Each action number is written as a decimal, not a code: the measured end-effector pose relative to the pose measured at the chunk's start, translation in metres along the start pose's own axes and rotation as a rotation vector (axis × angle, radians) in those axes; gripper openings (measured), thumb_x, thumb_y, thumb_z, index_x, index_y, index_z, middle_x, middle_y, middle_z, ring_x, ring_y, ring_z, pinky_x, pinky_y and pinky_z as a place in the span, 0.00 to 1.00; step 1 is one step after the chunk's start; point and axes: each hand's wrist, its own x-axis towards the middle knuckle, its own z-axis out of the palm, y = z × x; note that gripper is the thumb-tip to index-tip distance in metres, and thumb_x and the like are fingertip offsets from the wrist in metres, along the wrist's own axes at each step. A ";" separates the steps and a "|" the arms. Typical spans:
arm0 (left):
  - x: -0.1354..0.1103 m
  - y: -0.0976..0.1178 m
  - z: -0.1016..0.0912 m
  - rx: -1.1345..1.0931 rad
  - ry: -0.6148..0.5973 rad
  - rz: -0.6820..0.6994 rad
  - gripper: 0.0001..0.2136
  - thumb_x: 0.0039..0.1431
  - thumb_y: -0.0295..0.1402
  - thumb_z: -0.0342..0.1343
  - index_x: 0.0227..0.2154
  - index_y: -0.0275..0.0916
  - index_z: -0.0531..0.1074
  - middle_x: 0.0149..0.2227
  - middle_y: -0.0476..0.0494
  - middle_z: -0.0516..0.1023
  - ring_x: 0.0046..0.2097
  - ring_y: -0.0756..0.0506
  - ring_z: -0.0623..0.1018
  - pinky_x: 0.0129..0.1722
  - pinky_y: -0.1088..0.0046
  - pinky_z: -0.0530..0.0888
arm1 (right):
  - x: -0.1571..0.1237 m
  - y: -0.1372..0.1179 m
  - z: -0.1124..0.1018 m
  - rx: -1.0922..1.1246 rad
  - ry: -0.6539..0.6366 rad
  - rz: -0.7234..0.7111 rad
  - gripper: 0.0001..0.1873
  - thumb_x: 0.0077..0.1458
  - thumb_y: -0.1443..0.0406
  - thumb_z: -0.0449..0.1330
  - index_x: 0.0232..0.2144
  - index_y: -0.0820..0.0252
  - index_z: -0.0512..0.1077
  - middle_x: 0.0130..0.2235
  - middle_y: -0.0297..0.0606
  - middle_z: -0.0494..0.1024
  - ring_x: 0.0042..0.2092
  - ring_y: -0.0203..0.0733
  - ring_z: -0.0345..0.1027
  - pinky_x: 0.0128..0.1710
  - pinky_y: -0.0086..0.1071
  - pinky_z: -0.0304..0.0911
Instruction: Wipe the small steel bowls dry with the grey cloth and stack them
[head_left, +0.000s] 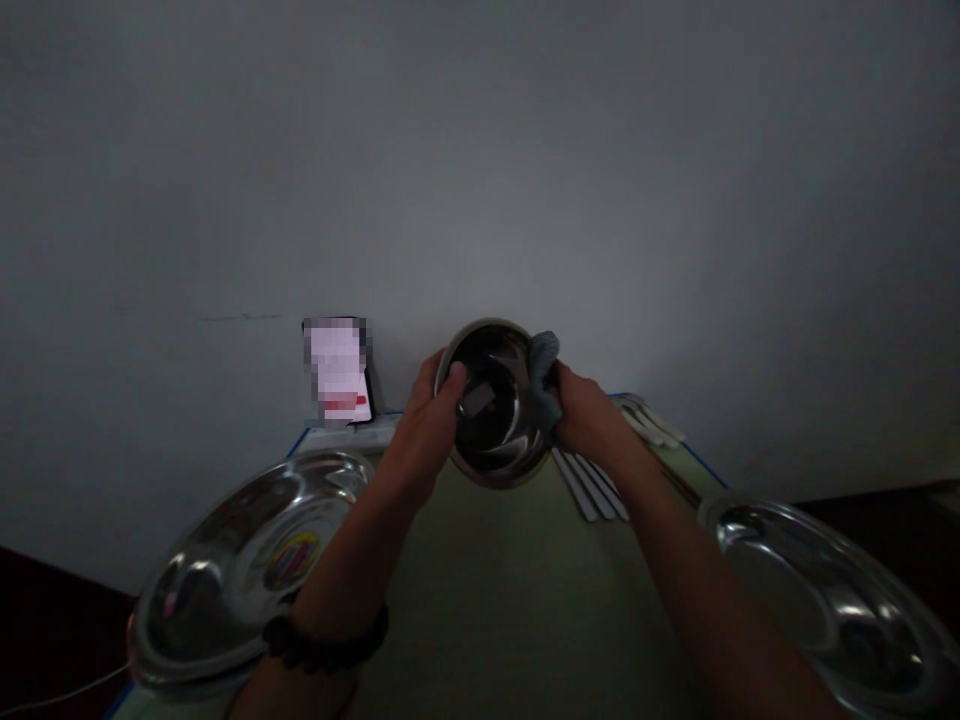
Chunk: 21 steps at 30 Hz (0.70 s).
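Note:
A round stainless steel bowl (491, 440) is held up above the table, tilted so that its shiny inside faces me. My left hand (424, 430) grips its left rim, with the thumb over the edge on the inner wall and the other fingers behind. At the right rim, my right hand (589, 410) holds a grey-green cloth (543, 380) folded over the edge. The fingers of that hand are mostly hidden behind cloth and bowl. A small pale rectangle, perhaps a label or a reflection, shows inside the bowl.
A large steel basin (195, 585) with a colourful sticker stands left on the green table (495, 600); another steel basin (862, 600) is at right. Several pale-handled utensils (589, 490) and white-handled cutlery (652, 425) lie beyond my right forearm. A phone (341, 370) leans against the wall.

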 end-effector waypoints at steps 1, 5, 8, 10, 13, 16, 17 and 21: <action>0.000 0.000 0.000 -0.005 -0.002 0.006 0.20 0.61 0.43 0.51 0.54 0.44 0.67 0.53 0.42 0.74 0.56 0.40 0.72 0.59 0.58 0.64 | 0.001 -0.002 0.002 0.042 0.025 -0.009 0.19 0.60 0.66 0.47 0.52 0.68 0.63 0.45 0.56 0.77 0.45 0.56 0.73 0.44 0.45 0.65; -0.001 -0.004 0.002 -0.071 -0.070 -0.036 0.21 0.60 0.45 0.51 0.54 0.46 0.66 0.52 0.43 0.75 0.56 0.40 0.72 0.58 0.59 0.66 | 0.002 -0.007 0.013 0.055 0.240 -0.063 0.34 0.58 0.56 0.53 0.60 0.71 0.54 0.58 0.62 0.65 0.57 0.60 0.62 0.53 0.50 0.60; -0.002 -0.008 0.002 -0.142 -0.189 -0.052 0.21 0.59 0.46 0.53 0.53 0.46 0.68 0.51 0.43 0.77 0.55 0.40 0.73 0.55 0.61 0.69 | 0.002 -0.003 0.016 -0.003 0.336 -0.055 0.36 0.55 0.59 0.57 0.61 0.69 0.53 0.56 0.60 0.65 0.55 0.61 0.62 0.51 0.52 0.61; -0.003 -0.008 0.001 -0.150 -0.259 -0.035 0.21 0.58 0.46 0.54 0.53 0.46 0.68 0.51 0.43 0.77 0.56 0.40 0.72 0.56 0.62 0.67 | 0.003 0.003 0.016 0.019 0.367 -0.046 0.29 0.55 0.62 0.56 0.58 0.64 0.57 0.52 0.55 0.69 0.52 0.58 0.64 0.47 0.50 0.63; -0.003 -0.005 -0.003 -0.109 -0.350 -0.027 0.23 0.59 0.45 0.54 0.55 0.44 0.67 0.54 0.42 0.75 0.59 0.40 0.69 0.60 0.62 0.63 | 0.005 0.010 0.014 0.066 0.364 -0.052 0.19 0.55 0.63 0.56 0.49 0.60 0.62 0.45 0.49 0.73 0.47 0.54 0.67 0.43 0.46 0.64; -0.004 0.000 -0.008 -0.063 -0.430 -0.014 0.24 0.60 0.46 0.53 0.56 0.41 0.67 0.54 0.41 0.74 0.59 0.39 0.68 0.60 0.60 0.61 | 0.006 0.007 0.009 0.033 0.335 -0.062 0.12 0.54 0.63 0.57 0.41 0.58 0.63 0.40 0.44 0.74 0.41 0.51 0.67 0.38 0.41 0.63; -0.004 0.001 -0.010 -0.057 -0.454 -0.004 0.24 0.60 0.46 0.52 0.55 0.41 0.67 0.54 0.41 0.75 0.59 0.39 0.69 0.60 0.60 0.61 | 0.006 0.004 0.007 0.012 0.336 -0.074 0.11 0.53 0.64 0.57 0.40 0.57 0.63 0.39 0.44 0.74 0.40 0.51 0.67 0.37 0.40 0.62; -0.005 0.001 -0.014 -0.034 -0.529 -0.006 0.22 0.60 0.47 0.51 0.54 0.43 0.69 0.53 0.42 0.75 0.55 0.39 0.72 0.59 0.60 0.62 | 0.003 -0.015 0.001 -0.037 0.317 -0.203 0.10 0.50 0.67 0.58 0.36 0.56 0.63 0.38 0.42 0.74 0.40 0.48 0.67 0.36 0.37 0.60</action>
